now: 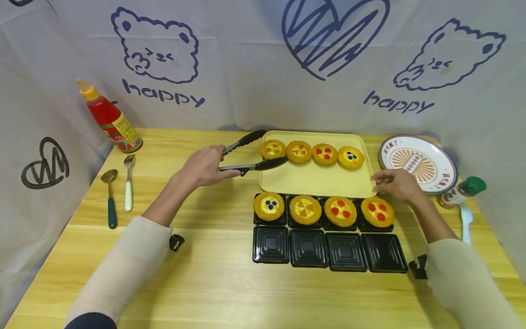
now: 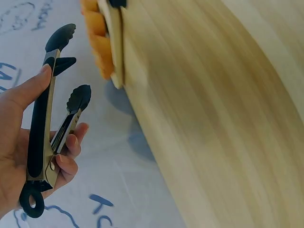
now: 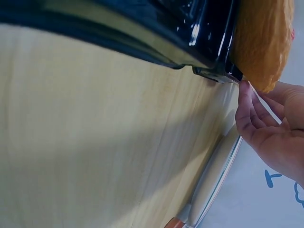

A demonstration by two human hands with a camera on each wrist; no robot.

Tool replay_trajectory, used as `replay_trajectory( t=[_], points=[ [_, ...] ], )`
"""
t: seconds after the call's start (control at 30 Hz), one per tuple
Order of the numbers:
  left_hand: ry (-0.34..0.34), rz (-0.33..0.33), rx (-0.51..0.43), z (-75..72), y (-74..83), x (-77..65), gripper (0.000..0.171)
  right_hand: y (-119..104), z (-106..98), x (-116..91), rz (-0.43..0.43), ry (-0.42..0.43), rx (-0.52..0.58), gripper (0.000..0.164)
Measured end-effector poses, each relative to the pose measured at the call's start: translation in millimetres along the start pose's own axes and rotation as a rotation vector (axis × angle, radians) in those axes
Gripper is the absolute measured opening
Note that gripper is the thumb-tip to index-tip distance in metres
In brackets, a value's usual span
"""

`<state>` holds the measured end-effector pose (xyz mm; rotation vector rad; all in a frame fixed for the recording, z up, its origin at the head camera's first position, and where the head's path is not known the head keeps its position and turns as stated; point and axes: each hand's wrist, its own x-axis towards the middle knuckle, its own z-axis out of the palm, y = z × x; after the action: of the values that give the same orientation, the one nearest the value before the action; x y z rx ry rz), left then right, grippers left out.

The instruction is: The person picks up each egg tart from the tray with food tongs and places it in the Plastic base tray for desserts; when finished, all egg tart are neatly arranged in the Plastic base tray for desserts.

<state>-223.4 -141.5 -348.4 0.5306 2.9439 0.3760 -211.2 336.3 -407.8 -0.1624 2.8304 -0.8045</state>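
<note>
My left hand (image 1: 205, 167) grips black-tipped metal tongs (image 1: 272, 163), their arms spread apart with nothing between the tips. The tips reach the left end of a pale yellow tray (image 1: 316, 183), near its leftmost tart (image 1: 273, 149). In the left wrist view, the thumb and fingers wrap the tongs' handles (image 2: 40, 123). On the tray's right edge, my right hand (image 1: 397, 185) pinches the rim between thumb and fingers. Just in front of it, a tart with red pieces (image 1: 377, 212) sits on a black square holder; the right wrist view shows that tart (image 3: 261, 42) beside the fingers.
Several tarts line the tray's back side, and another row sits on black holders in front. A nearer row of black holders (image 1: 308, 247) bears nothing. Right: a plate (image 1: 441, 176), a green-capped jar (image 1: 456, 194). Left: a sauce bottle (image 1: 113, 119), a fork (image 1: 128, 192), a spoon (image 1: 111, 205).
</note>
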Motion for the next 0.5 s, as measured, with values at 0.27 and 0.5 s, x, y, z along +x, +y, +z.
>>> replay_trajectory(
  t=[0.27,0.5],
  points=[
    [-0.028,-0.016,0.055,11.8,-12.1,16.8,0.065,0,2,0,0.01,0.005,0.009,0.035],
    [-0.025,-0.012,0.082,13.4,-11.1,16.6,0.062,-3,0,-2,0.018,0.005,0.006,0.034]
  ],
)
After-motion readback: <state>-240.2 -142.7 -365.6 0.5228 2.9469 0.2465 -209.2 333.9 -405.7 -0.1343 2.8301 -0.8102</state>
